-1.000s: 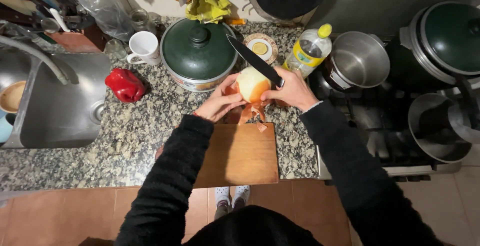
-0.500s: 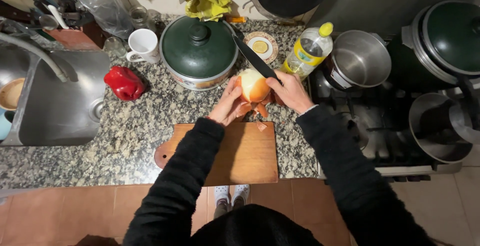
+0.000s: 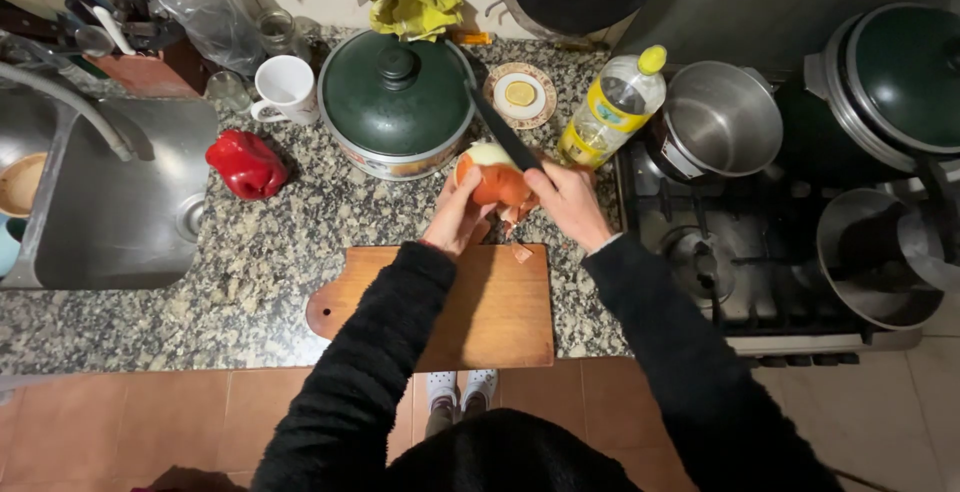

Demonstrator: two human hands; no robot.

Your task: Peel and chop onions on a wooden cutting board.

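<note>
Hands first: we see our left hand (image 3: 458, 214) cupped around a round, half-peeled onion with orange-brown skin (image 3: 492, 178), fingers closed on its near side so it stays put above the table. Our right hand (image 3: 570, 202) is closed on the handle of a long black-bladed kitchen knife (image 3: 500, 132), blade angled up and away toward the far edge and lying against the onion's pale top, a hold that looks suited to lifting skin. Onion sits in the air just beyond the far edge of the rectangular wooden cutting board (image 3: 490, 312), which lies at the table's near edge. Loose skin scraps (image 3: 520, 250) lie on the board's far edge, right under the onion, so we judge peelings are falling there. Just past the onion stands a dark green lidded pot (image 3: 395, 102); a clear plastic oil bottle with yellow cap (image 3: 612, 107) stands near the table's right edge. A red bell pepper (image 3: 246, 165) lies beside the steel sink (image 3: 120, 202) at the left edge, with a white mug (image 3: 285, 87) toward the far edge.
</note>
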